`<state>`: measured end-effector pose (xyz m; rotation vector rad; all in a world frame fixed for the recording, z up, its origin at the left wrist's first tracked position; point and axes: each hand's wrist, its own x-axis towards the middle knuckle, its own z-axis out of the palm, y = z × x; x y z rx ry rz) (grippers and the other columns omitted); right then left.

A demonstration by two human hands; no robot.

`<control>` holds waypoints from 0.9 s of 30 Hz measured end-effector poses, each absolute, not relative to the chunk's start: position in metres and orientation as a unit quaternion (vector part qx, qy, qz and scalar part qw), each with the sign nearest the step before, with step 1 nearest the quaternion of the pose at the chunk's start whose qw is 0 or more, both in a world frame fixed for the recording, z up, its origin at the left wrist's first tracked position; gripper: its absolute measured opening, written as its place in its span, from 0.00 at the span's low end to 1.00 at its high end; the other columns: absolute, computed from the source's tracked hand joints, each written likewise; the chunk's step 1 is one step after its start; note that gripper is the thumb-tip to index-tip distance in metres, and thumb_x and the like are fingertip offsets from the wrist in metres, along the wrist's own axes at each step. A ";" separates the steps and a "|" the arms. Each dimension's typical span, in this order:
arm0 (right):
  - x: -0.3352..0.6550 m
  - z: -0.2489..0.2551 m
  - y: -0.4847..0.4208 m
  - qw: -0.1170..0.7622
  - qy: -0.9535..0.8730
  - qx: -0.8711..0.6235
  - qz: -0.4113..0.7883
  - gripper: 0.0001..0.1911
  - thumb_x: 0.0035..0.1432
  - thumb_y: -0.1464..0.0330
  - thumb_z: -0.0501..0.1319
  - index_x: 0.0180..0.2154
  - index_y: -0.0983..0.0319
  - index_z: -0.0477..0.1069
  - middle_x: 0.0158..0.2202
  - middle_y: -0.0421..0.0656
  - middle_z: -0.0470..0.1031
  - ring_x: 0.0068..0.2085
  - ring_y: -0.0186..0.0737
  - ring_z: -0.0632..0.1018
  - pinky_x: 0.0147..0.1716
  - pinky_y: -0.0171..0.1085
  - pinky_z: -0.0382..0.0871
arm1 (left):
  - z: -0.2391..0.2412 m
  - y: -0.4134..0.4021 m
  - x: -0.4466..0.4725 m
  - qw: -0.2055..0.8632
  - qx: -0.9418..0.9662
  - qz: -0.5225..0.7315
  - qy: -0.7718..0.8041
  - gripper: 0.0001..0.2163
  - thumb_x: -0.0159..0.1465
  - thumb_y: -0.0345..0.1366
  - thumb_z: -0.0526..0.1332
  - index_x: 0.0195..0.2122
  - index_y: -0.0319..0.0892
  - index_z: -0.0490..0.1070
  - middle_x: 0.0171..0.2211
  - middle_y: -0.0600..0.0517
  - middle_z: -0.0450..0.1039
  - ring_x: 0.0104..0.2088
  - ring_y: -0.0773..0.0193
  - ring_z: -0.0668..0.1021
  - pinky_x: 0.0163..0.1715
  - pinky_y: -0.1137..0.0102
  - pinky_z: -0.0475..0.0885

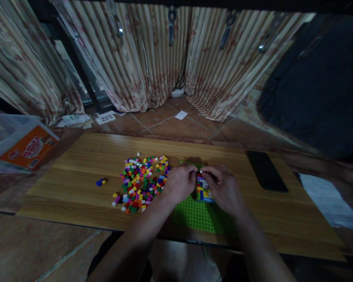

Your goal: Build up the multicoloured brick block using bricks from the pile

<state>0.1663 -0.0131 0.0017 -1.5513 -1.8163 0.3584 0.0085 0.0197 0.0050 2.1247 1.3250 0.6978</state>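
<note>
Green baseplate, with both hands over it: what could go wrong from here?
1. The left hand and right hand are at the far end of the brick build; a crooked press there might pop bricks loose.
2. The left forearm passes beside the loose brick pile, so a sweep could scatter pieces.
3. The green baseplate reaches near the front edge of the table; a tug might slide it over.

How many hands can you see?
2: the left hand is at the left of the colorful built blocks on the green board; the right hand is at their right. No others show.
</note>
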 end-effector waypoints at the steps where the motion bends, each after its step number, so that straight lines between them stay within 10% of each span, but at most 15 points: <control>1: 0.166 0.002 -0.013 0.356 -0.702 -0.601 0.141 0.11 0.63 0.64 0.56 0.37 0.56 0.77 0.37 0.43 0.79 0.41 0.46 0.76 0.45 0.46 0.66 | 0.005 0.020 0.008 0.267 0.788 0.261 0.490 0.13 0.62 0.29 0.54 0.41 0.46 0.77 0.36 0.52 0.80 0.35 0.64 0.80 0.42 0.70 0.74; 27: 0.165 -0.005 -0.008 0.388 -0.609 -0.629 0.290 0.11 0.58 0.61 0.60 0.36 0.57 0.78 0.36 0.42 0.80 0.37 0.44 0.78 0.39 0.42 0.69 | 0.005 0.016 0.010 0.241 0.804 0.245 0.486 0.13 0.64 0.30 0.53 0.40 0.45 0.77 0.37 0.51 0.80 0.38 0.62 0.80 0.44 0.69 0.73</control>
